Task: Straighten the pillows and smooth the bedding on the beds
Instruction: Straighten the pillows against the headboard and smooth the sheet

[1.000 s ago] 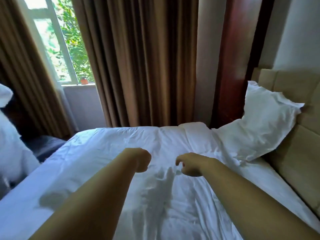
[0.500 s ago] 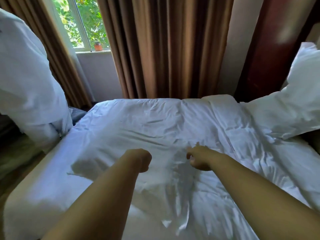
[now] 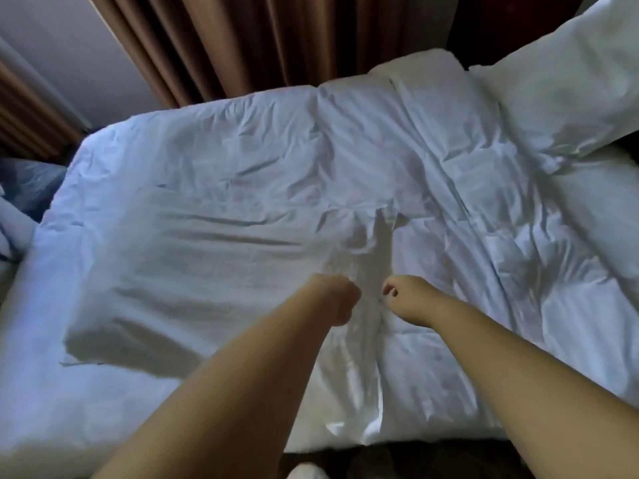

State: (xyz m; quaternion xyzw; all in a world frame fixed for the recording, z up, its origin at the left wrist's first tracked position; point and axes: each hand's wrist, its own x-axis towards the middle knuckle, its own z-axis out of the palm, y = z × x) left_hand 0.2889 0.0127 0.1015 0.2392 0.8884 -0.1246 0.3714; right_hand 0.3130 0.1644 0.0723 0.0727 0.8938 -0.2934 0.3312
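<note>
The sheet [image 3: 207,257], light, limp and crease-prone, is held bunched by curled fingers [image 3: 390,291] of the left hand [image 3: 340,300] and right hand [image 3: 406,300]; edges are better gripped.

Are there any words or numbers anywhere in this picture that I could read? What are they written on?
None: no words, numbers, labels or signs can be read here.
The white bedding, the pillow and the brown curtain all look plain.
The picture is a little blurry, so a tiny tag could be missed.
</note>
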